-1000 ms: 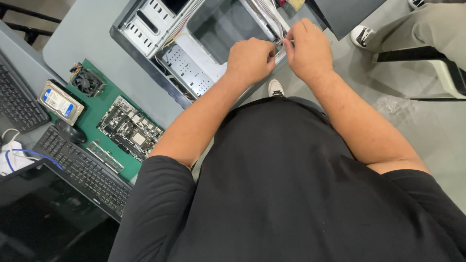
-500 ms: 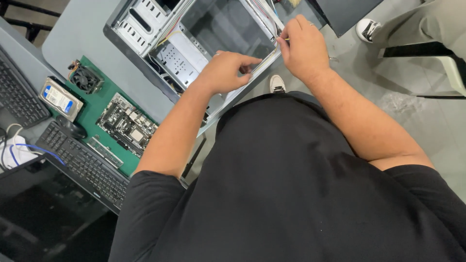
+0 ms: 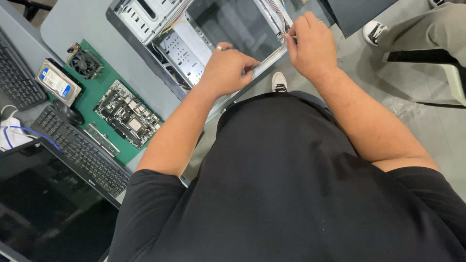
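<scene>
A person's left hand [image 3: 227, 69] is gripping the near edge of an open computer case [image 3: 194, 43] on the table, steadying it, while the right hand [image 3: 313, 46] is pinching cables [image 3: 284, 14] at its right side.

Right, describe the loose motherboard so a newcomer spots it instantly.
Start at the open computer case on the grey table. Left of it lies a green mat. The motherboard is the large dark circuit board there, between the fan and black keyboard.

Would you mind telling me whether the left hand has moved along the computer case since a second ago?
Yes. The left hand has left the right hand and slid along the near edge of the open computer case, toward its perforated drive bay.
</scene>
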